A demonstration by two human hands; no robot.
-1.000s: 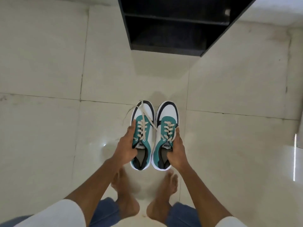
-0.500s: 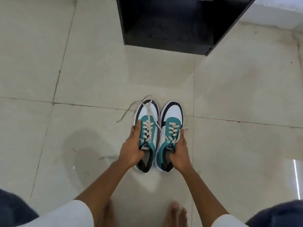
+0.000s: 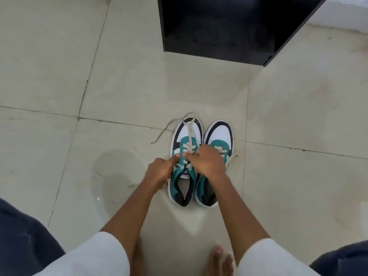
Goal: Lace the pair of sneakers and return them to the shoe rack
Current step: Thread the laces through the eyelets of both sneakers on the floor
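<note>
Two teal, white and black sneakers stand side by side on the tiled floor, toes pointing away from me. My left hand (image 3: 161, 169) rests against the left sneaker (image 3: 184, 180) at its lace rows, fingertips on the laces. My right hand (image 3: 207, 161) has crossed over from the right sneaker (image 3: 220, 134) and pinches the left sneaker's cream lace (image 3: 190, 132), whose loose ends trail over the toe and onto the floor. Part of the right sneaker's lacing is hidden under my right hand. The black shoe rack (image 3: 223, 28) stands open ahead.
Pale floor tiles (image 3: 59, 66) with dark grout lines spread all around. My bare feet (image 3: 220, 259) and dark trouser knees sit at the bottom edge. A white wall base runs behind the rack at the upper right.
The sneakers went from being held up to standing on the floor. Both hands let go of the shoes' sides and moved onto the left sneaker's laces. I have crouched lower.
</note>
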